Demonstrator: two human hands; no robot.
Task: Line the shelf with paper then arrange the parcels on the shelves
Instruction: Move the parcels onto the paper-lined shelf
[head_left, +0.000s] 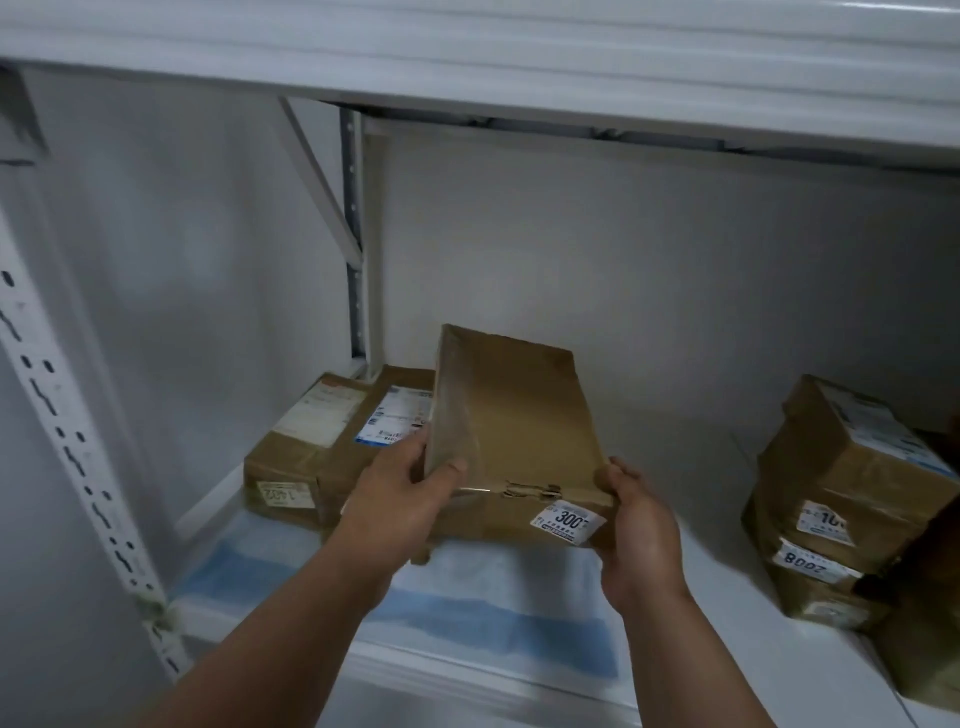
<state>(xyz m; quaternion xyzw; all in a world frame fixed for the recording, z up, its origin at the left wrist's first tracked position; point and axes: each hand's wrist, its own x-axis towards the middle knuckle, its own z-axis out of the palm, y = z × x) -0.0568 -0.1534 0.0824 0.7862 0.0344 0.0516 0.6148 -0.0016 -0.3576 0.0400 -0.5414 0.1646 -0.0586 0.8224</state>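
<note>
Held parcel (514, 431): tilted above the paper lining (483, 618), labelled 300.
Left hand (400, 499): clasped on its left edge.
Right hand (641, 530): clasped on its right corner.
Shelf (691, 467): 2 parcels (332, 441) at left.

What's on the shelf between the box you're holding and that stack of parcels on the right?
Nothing: in the head view, the paper-lined shelf is bare between the held box and the right-hand stack.

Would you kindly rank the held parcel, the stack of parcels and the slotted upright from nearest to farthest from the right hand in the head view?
1. Held parcel: gripped by the right hand.
2. Stack of parcels: to its right on the shelf.
3. Slotted upright: far left.
</note>
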